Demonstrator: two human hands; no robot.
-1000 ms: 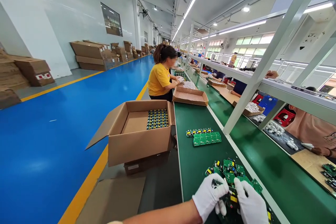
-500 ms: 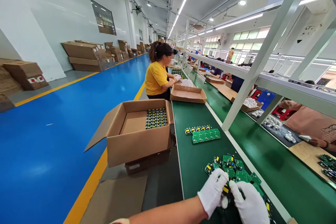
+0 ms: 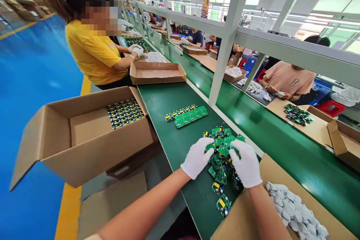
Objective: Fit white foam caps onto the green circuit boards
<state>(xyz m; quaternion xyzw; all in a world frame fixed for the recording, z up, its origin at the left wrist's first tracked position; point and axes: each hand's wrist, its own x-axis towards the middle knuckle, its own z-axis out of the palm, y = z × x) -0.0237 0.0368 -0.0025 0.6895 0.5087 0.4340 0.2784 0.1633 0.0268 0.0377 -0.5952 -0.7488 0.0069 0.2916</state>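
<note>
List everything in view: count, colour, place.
loose circuit boards: a pile, green, on the belt under both hands
board strip: one panel, green, on the belt beyond the pile
green belt: one, runs away from the camera
open carton: one, brown, left of the belt, boards packed inside
shallow tray: one, brown, farther up the belt
white pieces: a heap, on cardboard at lower right
seated person: one, yellow shirt, left side
left hand: white glove, on the pile
right hand: white glove, on the pile
</note>
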